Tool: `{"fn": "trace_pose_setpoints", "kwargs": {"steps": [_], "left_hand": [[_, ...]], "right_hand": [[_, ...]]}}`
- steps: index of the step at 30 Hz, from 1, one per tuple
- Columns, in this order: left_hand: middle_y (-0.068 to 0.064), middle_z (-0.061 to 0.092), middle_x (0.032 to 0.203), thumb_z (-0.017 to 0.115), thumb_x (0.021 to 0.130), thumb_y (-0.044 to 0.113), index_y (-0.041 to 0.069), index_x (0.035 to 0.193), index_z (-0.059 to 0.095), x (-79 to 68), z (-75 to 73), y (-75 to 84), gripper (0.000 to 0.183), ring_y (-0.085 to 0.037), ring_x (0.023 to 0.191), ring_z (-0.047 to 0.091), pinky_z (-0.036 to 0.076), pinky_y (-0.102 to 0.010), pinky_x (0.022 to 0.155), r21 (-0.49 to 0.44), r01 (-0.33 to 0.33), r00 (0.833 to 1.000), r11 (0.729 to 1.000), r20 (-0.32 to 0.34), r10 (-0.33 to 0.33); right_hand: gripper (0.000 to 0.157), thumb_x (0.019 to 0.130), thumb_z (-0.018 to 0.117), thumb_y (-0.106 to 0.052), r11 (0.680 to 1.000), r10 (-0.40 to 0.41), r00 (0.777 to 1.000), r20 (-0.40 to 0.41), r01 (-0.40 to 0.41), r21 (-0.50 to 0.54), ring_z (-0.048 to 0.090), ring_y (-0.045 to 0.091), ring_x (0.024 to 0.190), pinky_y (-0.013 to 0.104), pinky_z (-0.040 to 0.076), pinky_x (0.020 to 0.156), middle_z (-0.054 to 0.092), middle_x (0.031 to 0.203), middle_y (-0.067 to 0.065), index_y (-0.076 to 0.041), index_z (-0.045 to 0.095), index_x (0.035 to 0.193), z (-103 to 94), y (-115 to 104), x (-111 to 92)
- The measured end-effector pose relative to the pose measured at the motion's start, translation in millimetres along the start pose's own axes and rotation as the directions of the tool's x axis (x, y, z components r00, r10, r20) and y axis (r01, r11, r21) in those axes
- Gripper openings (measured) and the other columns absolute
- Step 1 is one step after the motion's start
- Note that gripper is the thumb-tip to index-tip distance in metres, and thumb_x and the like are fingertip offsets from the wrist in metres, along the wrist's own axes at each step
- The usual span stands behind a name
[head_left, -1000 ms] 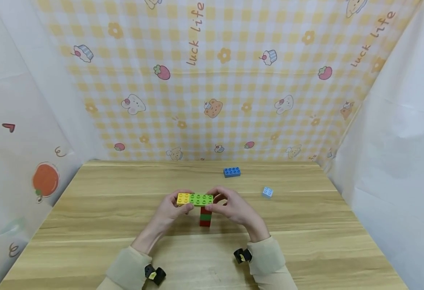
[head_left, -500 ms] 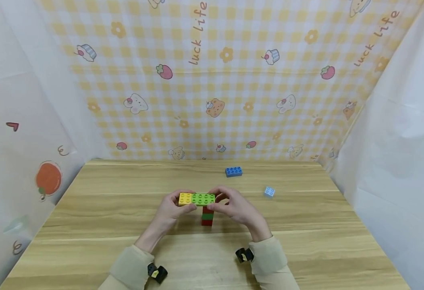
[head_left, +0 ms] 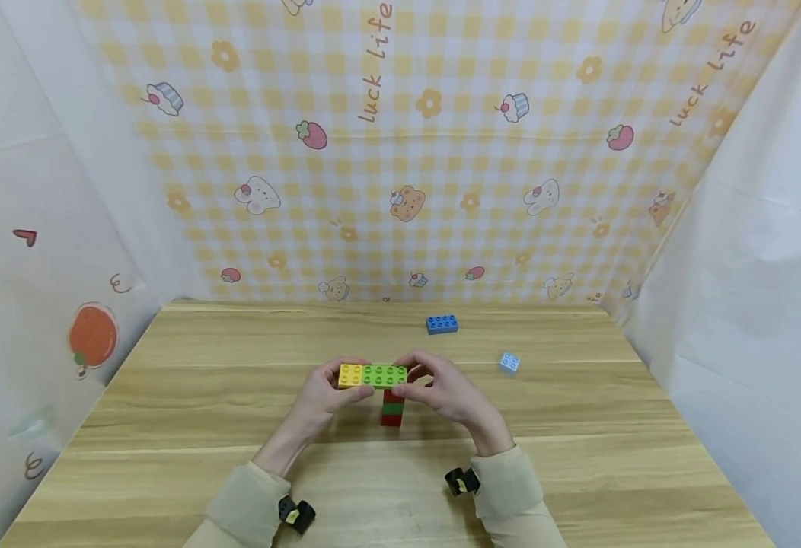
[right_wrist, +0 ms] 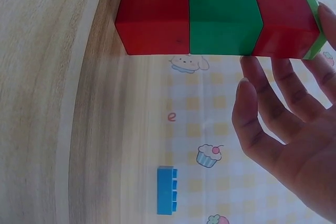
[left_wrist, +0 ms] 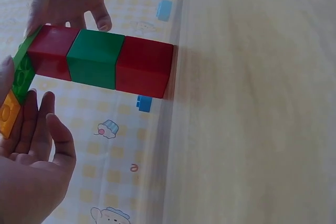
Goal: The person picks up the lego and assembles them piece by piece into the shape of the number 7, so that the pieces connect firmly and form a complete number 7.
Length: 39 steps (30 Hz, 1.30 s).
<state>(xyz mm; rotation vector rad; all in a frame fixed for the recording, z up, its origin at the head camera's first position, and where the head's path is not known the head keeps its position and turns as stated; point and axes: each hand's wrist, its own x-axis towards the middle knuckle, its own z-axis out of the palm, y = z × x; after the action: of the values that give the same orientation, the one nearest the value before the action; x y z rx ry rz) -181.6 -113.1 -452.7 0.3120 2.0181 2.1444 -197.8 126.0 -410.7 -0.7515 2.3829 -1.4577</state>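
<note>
A stack of red, green and red bricks [head_left: 392, 409] stands upright on the table. Across its top lies a lime green brick [head_left: 384, 376], reaching out to the left, with a yellow brick [head_left: 350, 375] flush against its left end. My left hand [head_left: 323, 390] pinches the yellow brick near that seam, thumb on the near side, fingers behind. At the right end of the lime brick, directly over the stack, my right hand [head_left: 445, 388] pinches it between thumb and fingers. Both wrist views show the stack side-on, its lower red brick [left_wrist: 144, 67] on the tabletop.
Farther back on the wooden table [head_left: 236, 342] lies a blue brick [head_left: 441, 325]. A small light blue brick [head_left: 509, 362] sits to the right of my right hand. A yellow checked cloth [head_left: 346, 167] hangs behind the table, with white sheets at both sides.
The head view has shifted slightly, so everything appears a little farther right. Both hands keep the same hold, and the bricks stay as they were.
</note>
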Motion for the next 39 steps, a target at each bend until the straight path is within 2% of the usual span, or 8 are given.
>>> {"fn": "trace_pose_setpoints", "kwargs": {"steps": [6, 13, 18, 21, 25, 28, 36, 39], "left_hand": [[-0.016, 0.059, 0.114, 0.077, 0.085, 0.010, -0.005, 0.126, 0.055, -0.1, 0.5, 1.4, 0.049, -0.023, 0.099, 0.060, 0.051, -0.026, 0.082, 0.001, 0.003, 1.000, 1.000, 0.000, -0.003], [-0.015, 0.059, 0.115, 0.078, 0.084, 0.012, -0.001, 0.125, 0.057, 0.9, 0.8, 1.8, 0.048, -0.024, 0.099, 0.059, 0.051, -0.027, 0.081, 0.007, 0.022, 1.000, 1.000, -0.018, -0.022], [-0.014, 0.060, 0.114, 0.080, 0.082, 0.013, 0.000, 0.124, 0.058, 1.2, 0.0, 1.5, 0.049, -0.025, 0.099, 0.059, 0.051, -0.027, 0.080, 0.017, 0.022, 0.999, 1.000, -0.026, -0.022], [-0.014, 0.062, 0.113, 0.080, 0.082, 0.013, 0.000, 0.124, 0.059, 1.0, -0.1, 1.4, 0.049, -0.024, 0.098, 0.059, 0.051, -0.027, 0.079, 0.024, 0.022, 0.999, 0.999, -0.028, -0.021], [-0.013, 0.063, 0.112, 0.081, 0.081, 0.012, 0.000, 0.123, 0.059, 0.4, 0.7, 1.7, 0.050, -0.024, 0.097, 0.060, 0.051, -0.027, 0.079, 0.005, 0.028, 0.999, 1.000, -0.029, -0.028], [-0.013, 0.063, 0.112, 0.081, 0.080, 0.012, 0.000, 0.124, 0.059, -0.2, 1.3, 2.1, 0.051, -0.024, 0.097, 0.061, 0.052, -0.027, 0.079, -0.003, 0.033, 0.999, 0.999, -0.030, -0.033], [-0.014, 0.063, 0.112, 0.080, 0.082, 0.010, -0.003, 0.125, 0.057, -0.4, 3.4, 2.8, 0.050, -0.023, 0.098, 0.061, 0.051, -0.026, 0.079, 0.012, 0.036, 0.999, 0.999, -0.035, -0.036], [-0.014, 0.063, 0.113, 0.080, 0.082, 0.010, -0.003, 0.125, 0.057, 0.1, 2.2, 2.3, 0.050, -0.023, 0.098, 0.060, 0.051, -0.026, 0.080, 0.010, 0.042, 0.998, 0.999, -0.037, -0.042]], "right_hand": [[0.025, 0.093, 0.070, -0.024, 1.000, -0.005, 1.000, 0.003, 0.005, -0.007, 0.057, 0.022, 0.101, 0.039, 0.050, 0.076, 0.062, 0.109, -0.001, -0.018, 0.063, 0.116, -0.5, 0.8, 0.6], [0.027, 0.093, 0.069, -0.025, 0.999, -0.023, 0.999, 0.026, 0.024, -0.035, 0.057, 0.020, 0.101, 0.040, 0.050, 0.079, 0.063, 0.108, -0.002, -0.017, 0.062, 0.118, -3.4, 2.6, 1.0], [0.032, 0.093, 0.069, -0.030, 0.997, -0.023, 0.998, 0.053, 0.026, -0.068, 0.058, 0.019, 0.102, 0.038, 0.050, 0.080, 0.062, 0.112, -0.002, -0.017, 0.061, 0.122, -9.5, 3.7, 2.5], [0.035, 0.095, 0.066, -0.032, 0.999, -0.015, 0.998, 0.058, 0.018, -0.052, 0.058, 0.020, 0.104, 0.039, 0.050, 0.081, 0.061, 0.116, 0.001, -0.016, 0.060, 0.125, -16.2, 6.1, 4.0], [0.035, 0.098, 0.061, -0.034, 0.999, -0.002, 1.000, 0.028, 0.003, -0.035, 0.057, 0.022, 0.107, 0.042, 0.049, 0.084, 0.060, 0.121, 0.007, -0.016, 0.059, 0.128, -28.6, 14.4, 8.6], [0.034, 0.097, 0.062, -0.035, 0.999, 0.012, 1.000, -0.017, -0.013, -0.044, 0.057, 0.021, 0.107, 0.041, 0.050, 0.085, 0.061, 0.121, 0.007, -0.017, 0.059, 0.126, -38.0, 22.4, 15.1], [0.034, 0.097, 0.064, -0.029, 0.986, 0.079, 0.995, -0.064, -0.087, -0.143, 0.057, 0.023, 0.104, 0.039, 0.051, 0.080, 0.061, 0.116, 0.005, -0.012, 0.061, 0.125, -60.2, 45.8, 33.7], [0.032, 0.097, 0.063, -0.024, 0.980, 0.090, 0.993, -0.076, -0.102, -0.173, 0.057, 0.025, 0.105, 0.041, 0.050, 0.082, 0.062, 0.118, 0.009, -0.007, 0.061, 0.124, -67.3, 53.8, 42.9]]}}
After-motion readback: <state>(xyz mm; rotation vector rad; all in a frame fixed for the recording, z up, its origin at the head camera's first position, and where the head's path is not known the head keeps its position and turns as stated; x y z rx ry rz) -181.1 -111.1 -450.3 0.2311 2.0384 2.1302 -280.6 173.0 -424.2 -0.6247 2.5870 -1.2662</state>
